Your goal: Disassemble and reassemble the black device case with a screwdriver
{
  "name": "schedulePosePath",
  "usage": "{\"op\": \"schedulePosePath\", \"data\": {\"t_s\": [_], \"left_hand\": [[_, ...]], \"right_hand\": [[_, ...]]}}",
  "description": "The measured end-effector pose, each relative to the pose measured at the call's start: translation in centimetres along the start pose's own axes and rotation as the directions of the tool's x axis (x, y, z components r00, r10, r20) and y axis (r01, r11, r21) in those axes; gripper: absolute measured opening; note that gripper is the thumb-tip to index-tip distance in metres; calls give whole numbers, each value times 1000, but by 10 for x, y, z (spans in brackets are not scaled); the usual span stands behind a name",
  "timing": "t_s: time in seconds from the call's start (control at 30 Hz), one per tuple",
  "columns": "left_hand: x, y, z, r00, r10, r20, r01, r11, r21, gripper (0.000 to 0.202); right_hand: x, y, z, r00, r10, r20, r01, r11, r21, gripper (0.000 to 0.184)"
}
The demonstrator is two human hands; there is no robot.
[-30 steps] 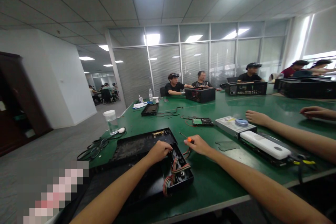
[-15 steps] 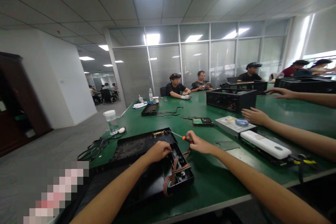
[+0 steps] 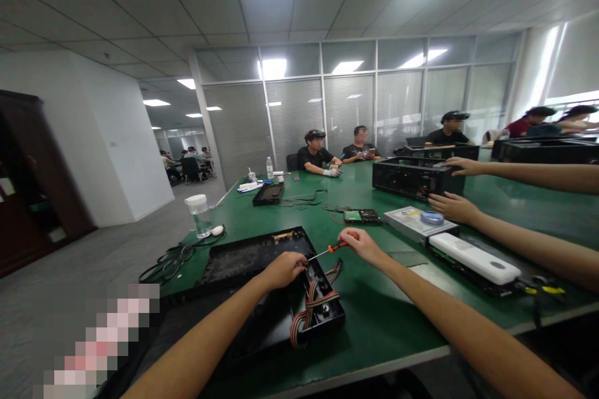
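Observation:
My right hand is closed on the handle of an orange and black screwdriver. Its shaft slants down to the left, and the tip meets the fingers of my left hand. Those left fingers are pinched together at the inner edge of a black metal computer case part; whatever they hold is too small to make out. A bundle of striped ribbon cable lies looped over the near right section of the case. A brass-coloured strip sits at its far edge.
A co-worker's two hands touch a black computer case at the right. Nearby are a hard drive, a silver drive box and a white long device. A lidded water jar and black cables stand left.
The screwdriver has swung from pointing up-left to pointing down at my left fingers, as my right hand rose slightly and shifted right. The co-worker's far hand has come onto the black case.

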State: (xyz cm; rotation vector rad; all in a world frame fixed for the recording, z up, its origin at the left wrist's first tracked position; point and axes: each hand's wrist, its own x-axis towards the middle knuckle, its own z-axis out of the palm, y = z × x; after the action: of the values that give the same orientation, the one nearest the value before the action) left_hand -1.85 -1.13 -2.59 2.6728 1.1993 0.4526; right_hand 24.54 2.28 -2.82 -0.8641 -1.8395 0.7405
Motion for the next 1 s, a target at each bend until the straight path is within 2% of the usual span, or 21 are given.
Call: {"op": "schedulePosePath", "data": {"t_s": [0.23, 0.47, 0.83, 1.0], "left_hand": [[0, 0, -1, 998, -66, -1, 66, 997, -41, 14], [1, -1, 0, 995, -97, -2, 97, 994, -45, 14], [2, 0, 0, 994, -105, 2, 105, 994, -37, 17], [0, 2, -1, 997, -74, -13, 73, 997, -24, 16]], "right_hand": [[-4, -5, 6, 998, -45, 33, 49, 992, -116, 33], [-4, -1, 5, 999, -35, 18, 37, 993, -115, 33], [-5, -9, 5, 998, -57, 13, 59, 990, -129, 32], [-8, -16, 5, 994, -87, 66, 101, 966, -238, 30]]}}
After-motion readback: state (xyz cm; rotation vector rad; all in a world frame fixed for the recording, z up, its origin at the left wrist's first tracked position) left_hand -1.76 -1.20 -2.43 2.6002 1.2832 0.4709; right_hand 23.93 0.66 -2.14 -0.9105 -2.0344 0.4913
